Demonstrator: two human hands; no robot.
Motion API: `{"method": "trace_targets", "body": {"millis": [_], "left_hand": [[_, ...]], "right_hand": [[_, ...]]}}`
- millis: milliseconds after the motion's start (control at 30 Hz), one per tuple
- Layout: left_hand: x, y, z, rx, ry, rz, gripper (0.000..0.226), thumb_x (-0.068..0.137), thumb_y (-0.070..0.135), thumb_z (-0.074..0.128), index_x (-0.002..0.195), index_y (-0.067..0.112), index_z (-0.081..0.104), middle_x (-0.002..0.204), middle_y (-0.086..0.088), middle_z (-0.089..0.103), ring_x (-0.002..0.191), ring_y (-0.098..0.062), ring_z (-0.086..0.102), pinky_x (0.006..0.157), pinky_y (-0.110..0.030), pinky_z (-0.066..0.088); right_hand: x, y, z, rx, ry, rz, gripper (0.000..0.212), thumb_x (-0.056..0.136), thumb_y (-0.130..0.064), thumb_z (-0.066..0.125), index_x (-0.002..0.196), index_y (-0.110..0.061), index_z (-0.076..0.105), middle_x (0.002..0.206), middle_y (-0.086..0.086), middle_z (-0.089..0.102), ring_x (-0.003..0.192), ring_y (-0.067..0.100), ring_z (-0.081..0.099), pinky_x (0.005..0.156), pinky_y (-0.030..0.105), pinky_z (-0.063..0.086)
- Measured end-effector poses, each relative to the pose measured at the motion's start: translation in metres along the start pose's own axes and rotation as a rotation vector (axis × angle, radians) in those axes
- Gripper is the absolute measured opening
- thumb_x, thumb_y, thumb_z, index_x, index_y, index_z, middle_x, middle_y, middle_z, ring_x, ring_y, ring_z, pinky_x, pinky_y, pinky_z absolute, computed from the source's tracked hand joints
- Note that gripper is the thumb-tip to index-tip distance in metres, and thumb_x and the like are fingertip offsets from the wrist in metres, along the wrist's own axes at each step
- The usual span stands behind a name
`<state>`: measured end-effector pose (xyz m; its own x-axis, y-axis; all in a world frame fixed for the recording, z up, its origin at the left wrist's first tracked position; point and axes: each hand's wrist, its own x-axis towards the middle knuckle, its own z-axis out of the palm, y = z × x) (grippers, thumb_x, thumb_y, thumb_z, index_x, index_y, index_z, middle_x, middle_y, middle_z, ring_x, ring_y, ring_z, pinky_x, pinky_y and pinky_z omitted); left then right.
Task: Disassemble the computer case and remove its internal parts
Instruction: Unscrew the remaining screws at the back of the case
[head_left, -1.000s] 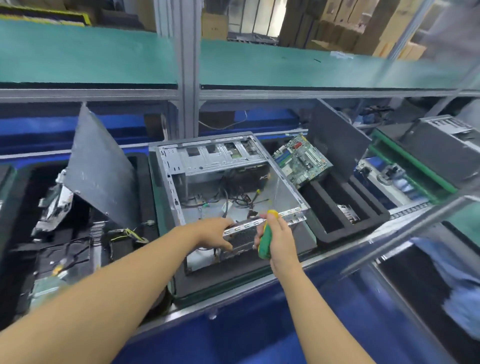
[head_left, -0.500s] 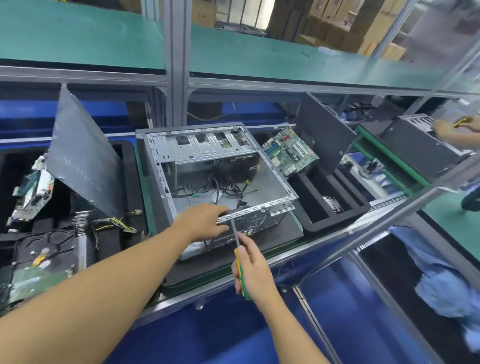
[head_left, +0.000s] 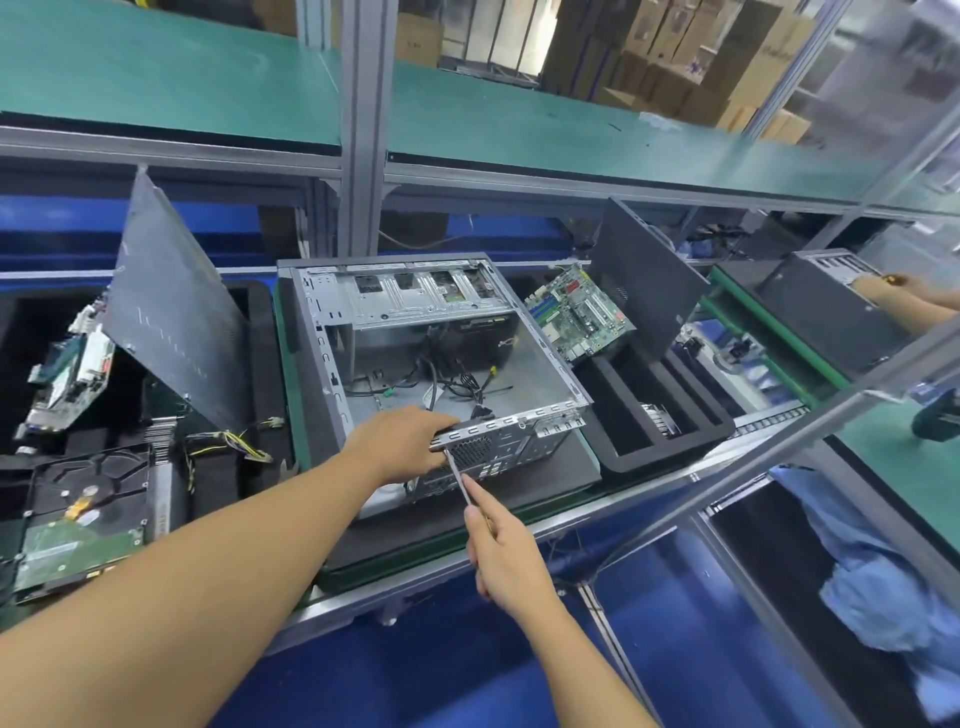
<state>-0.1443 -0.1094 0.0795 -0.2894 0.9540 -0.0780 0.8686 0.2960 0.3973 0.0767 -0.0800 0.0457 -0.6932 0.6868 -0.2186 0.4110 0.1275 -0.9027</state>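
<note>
The computer case (head_left: 332, 364) lies open-topped, so entry from above is free over the bare right half of its floor. A tangle of cables (head_left: 462, 387) crosses the middle, and the drive cage (head_left: 415, 296) fills the far end; the room beneath it is too dark to judge. The left hand (head_left: 400, 444) grips the near rim, and the screwdriver (head_left: 457, 475) in the right hand (head_left: 506, 556) slants against the rear wall there, crowding the near approach. A leaning side panel (head_left: 171, 312) walls off the left flank. The motherboard (head_left: 576, 312) and a second side panel (head_left: 644, 280) stand just beside the right. An upright post (head_left: 363, 156) rises behind.
</note>
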Motion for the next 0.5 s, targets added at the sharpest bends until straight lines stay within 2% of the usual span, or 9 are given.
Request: {"method": "trace_targets", "body": {"millis": [100, 200, 333, 500], "left_hand": [[-0.0006, 0.0017, -0.0008, -0.01, 0.0, 0.007, 0.042, 0.09, 0.039, 0.058, 0.131, 0.045, 0.053, 0.108, 0.01, 0.069, 0.085, -0.017, 0.061, 0.066, -0.033, 0.048], [-0.0017, 0.0033, -0.0022, -0.017, -0.005, 0.002, 0.04, 0.089, 0.038, 0.058, 0.128, 0.046, 0.054, 0.101, 0.007, 0.069, 0.085, -0.02, 0.062, 0.067, -0.034, 0.051], [-0.0028, 0.005, -0.0043, -0.015, -0.015, -0.012, 0.045, 0.089, 0.037, 0.059, 0.133, 0.045, 0.052, 0.11, 0.007, 0.069, 0.092, -0.021, 0.064, 0.075, -0.039, 0.056], [-0.0032, 0.0049, -0.004, -0.017, -0.008, -0.012, 0.044, 0.09, 0.035, 0.06, 0.132, 0.045, 0.053, 0.106, 0.006, 0.07, 0.085, -0.019, 0.062, 0.071, -0.038, 0.056]], "right_hand": [[0.001, -0.0014, -0.0028, -0.086, 0.001, -0.004, 0.043, 0.089, -0.062, 0.039, 0.13, -0.072, 0.043, 0.055, -0.007, 0.041, 0.046, 0.015, 0.038, 0.048, 0.031, 0.042], [0.0016, -0.0026, -0.0042, -0.186, 0.012, -0.018, 0.042, 0.09, -0.065, 0.037, 0.13, -0.074, 0.041, 0.055, -0.016, 0.05, 0.05, 0.009, 0.04, 0.056, 0.034, 0.044], [0.0009, -0.0054, -0.0051, -0.224, 0.022, -0.008, 0.04, 0.089, -0.066, 0.036, 0.128, -0.076, 0.04, 0.055, -0.017, 0.052, 0.049, 0.009, 0.043, 0.057, 0.035, 0.049], [-0.0043, -0.0083, -0.0036, -0.222, 0.022, -0.018, 0.04, 0.089, -0.066, 0.036, 0.128, -0.076, 0.04, 0.055, -0.02, 0.052, 0.05, 0.008, 0.043, 0.058, 0.035, 0.049]]}}
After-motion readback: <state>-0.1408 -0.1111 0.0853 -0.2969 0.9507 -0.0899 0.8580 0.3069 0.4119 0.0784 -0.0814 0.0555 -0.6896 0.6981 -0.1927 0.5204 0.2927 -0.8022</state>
